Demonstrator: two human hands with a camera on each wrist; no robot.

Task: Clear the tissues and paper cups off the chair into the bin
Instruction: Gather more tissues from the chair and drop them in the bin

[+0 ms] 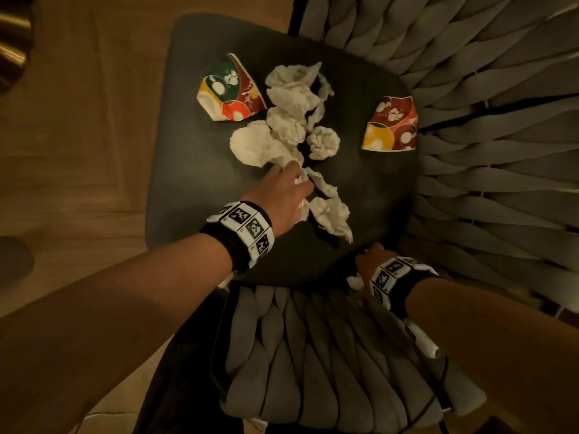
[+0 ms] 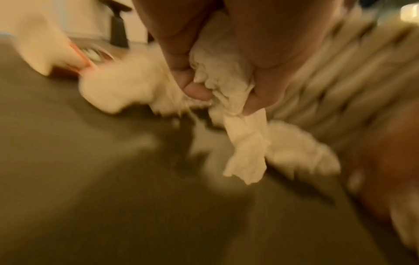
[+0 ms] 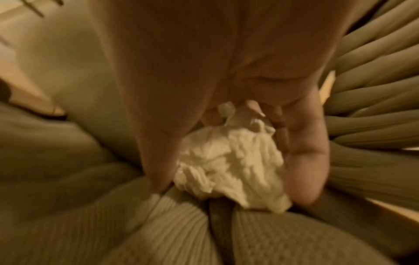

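Several crumpled white tissues (image 1: 291, 117) lie in a heap on the dark chair seat (image 1: 200, 170). Two flattened patterned paper cups lie beside them, one on the left (image 1: 232, 89) and one on the right (image 1: 391, 123). My left hand (image 1: 286, 195) is over the near tissues and grips a wad of tissue (image 2: 224, 86), with a strip hanging from the fist. My right hand (image 1: 368, 261) is at the seat's near edge, over the padded backrest (image 1: 313, 355), and holds a crumpled tissue ball (image 3: 229, 166) between thumb and fingers.
Thick grey woven padding (image 1: 488, 89) wraps the seat on the right and near sides. Wooden floor (image 1: 78, 136) lies to the left. A metallic object (image 1: 12, 42) sits at the upper left corner. No bin is in view.
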